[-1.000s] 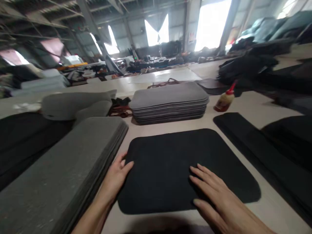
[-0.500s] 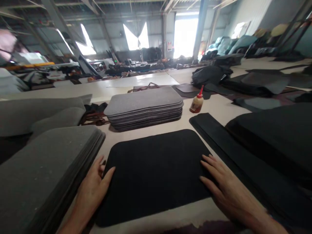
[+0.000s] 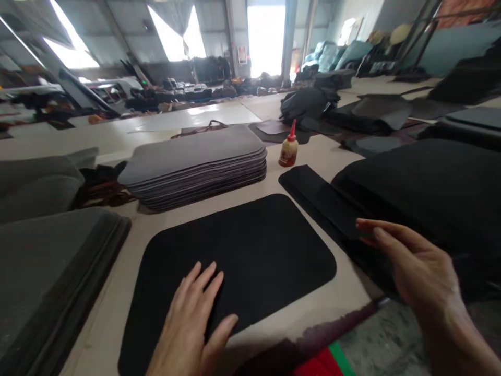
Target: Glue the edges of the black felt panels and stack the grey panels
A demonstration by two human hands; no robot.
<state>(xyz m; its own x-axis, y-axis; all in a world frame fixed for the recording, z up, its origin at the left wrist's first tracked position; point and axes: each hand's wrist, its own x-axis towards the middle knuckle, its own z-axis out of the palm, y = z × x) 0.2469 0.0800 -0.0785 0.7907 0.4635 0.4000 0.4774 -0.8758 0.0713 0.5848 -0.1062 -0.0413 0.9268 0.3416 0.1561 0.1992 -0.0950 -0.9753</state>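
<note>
Flat on the pale table (image 3: 332, 303) lies a black sheet (image 3: 254, 250) with rounded corners, set at a slant so that its right end sits farther from the person. The left hand (image 3: 190, 316) is over its near edge, palm down, fingers spread and loose, the sheet beneath them rather than gripped. Well off to the sheet's right is the right hand (image 3: 422, 266), raised near a narrow black strip (image 3: 313, 190); its thumb and forefinger are close together, and I can't tell whether they pinch anything or touch the strip. Just past the far edge stands a stack of grey pieces (image 3: 195, 149), a red-tipped bottle (image 3: 288, 152) upright to its right. Outermost are a darker stack (image 3: 47, 256) at left and a black pile (image 3: 430, 177) at right.
</note>
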